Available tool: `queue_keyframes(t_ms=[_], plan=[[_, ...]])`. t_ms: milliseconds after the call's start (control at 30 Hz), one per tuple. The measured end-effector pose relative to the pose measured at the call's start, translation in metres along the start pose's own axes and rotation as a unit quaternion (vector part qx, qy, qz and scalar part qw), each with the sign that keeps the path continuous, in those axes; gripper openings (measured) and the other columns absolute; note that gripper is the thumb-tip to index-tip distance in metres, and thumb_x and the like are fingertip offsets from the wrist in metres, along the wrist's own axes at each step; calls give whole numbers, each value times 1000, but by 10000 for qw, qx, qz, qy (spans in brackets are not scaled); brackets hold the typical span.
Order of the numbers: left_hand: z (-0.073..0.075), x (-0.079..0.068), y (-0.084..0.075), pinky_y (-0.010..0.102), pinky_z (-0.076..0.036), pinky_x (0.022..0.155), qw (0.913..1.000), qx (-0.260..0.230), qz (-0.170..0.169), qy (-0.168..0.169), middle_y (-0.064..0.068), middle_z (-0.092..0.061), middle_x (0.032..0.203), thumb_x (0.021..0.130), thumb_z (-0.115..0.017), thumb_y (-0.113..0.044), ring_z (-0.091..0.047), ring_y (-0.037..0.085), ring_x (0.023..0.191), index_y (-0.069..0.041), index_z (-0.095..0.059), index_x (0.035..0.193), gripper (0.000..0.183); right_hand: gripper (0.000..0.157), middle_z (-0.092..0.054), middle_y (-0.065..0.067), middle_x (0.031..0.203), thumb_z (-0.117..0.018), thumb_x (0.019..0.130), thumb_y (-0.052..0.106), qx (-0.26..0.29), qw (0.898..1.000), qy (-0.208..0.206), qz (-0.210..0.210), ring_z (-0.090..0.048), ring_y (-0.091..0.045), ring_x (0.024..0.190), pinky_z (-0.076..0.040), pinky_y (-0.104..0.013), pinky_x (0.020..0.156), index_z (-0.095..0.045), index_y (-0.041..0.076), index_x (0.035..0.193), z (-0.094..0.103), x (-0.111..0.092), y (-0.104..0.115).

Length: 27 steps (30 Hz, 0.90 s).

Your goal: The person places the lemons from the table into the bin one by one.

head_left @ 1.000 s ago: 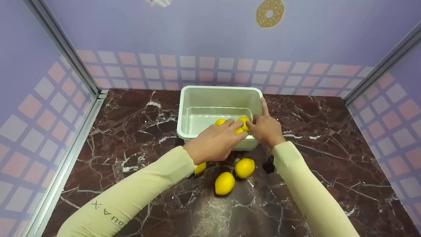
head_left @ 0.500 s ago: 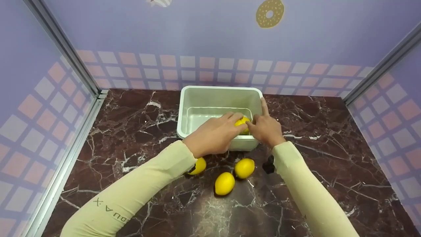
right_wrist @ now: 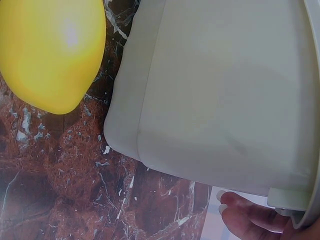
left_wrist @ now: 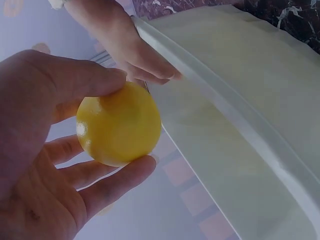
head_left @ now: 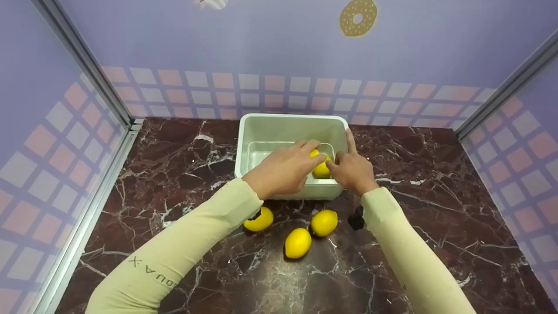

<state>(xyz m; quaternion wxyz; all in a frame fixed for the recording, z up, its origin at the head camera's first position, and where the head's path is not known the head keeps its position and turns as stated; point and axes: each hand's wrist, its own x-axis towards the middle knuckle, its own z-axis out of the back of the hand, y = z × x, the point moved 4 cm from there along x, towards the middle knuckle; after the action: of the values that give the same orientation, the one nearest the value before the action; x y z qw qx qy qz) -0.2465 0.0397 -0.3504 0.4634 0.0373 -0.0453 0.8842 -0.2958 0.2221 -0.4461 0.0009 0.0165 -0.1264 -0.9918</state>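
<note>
My left hand [head_left: 285, 168] reaches over the front rim of a white plastic bin [head_left: 294, 126]. In the left wrist view its thumb and fingers hold a lemon [left_wrist: 120, 125] beside the bin's rim. Another lemon [head_left: 322, 169] shows inside the bin at the front right, just below the held one. My right hand [head_left: 355, 170] grips the bin's front right corner, index finger stretched along the right rim. In the right wrist view, fingers [right_wrist: 245, 217] of this hand curl under the rim from outside. My left hand hides part of the bin's inside.
In front of the bin on the dark marbled tabletop [head_left: 174, 244] lie three lemons, one left [head_left: 259, 219], one middle [head_left: 298, 243] and one right [head_left: 324, 223]. A tiled-pattern wall [head_left: 196, 87] stands close behind the bin, with metal-framed side panels left and right.
My left hand has moved a little farther over the bin, its held lemon shifting toward the back. The left lemon on the table is more exposed. My right hand stays on the bin.
</note>
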Motion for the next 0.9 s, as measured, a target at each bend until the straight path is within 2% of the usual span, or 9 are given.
queue_keyframes(t_ms=[367,600,900], plan=[[-2,9,7,37,-55,88,10000,5,81,10,12,-46,139,86,-59,-5,-53,27,115,-13,-57,126,41,40,6,-5,164,-46,93,44,26,10000,89,-23,-63,-34,79,-51,-50,69,-64,9,85,-1,1,-1],[-2,15,11,39,-53,95,9998,125,159,46,13,-45,143,86,-57,-6,-53,29,119,-14,-56,131,45,39,5,-4,165,-47,94,43,11,10000,62,-29,-63,-34,78,-50,-49,68,-63,9,83,0,0,-2],[0,20,16,40,-51,98,9998,67,183,25,13,-46,143,83,-61,-6,-51,30,124,-14,-56,131,49,42,3,-6,165,-45,95,45,-27,10000,46,-3,-63,-35,83,-51,-51,74,-65,9,89,0,-1,0]])
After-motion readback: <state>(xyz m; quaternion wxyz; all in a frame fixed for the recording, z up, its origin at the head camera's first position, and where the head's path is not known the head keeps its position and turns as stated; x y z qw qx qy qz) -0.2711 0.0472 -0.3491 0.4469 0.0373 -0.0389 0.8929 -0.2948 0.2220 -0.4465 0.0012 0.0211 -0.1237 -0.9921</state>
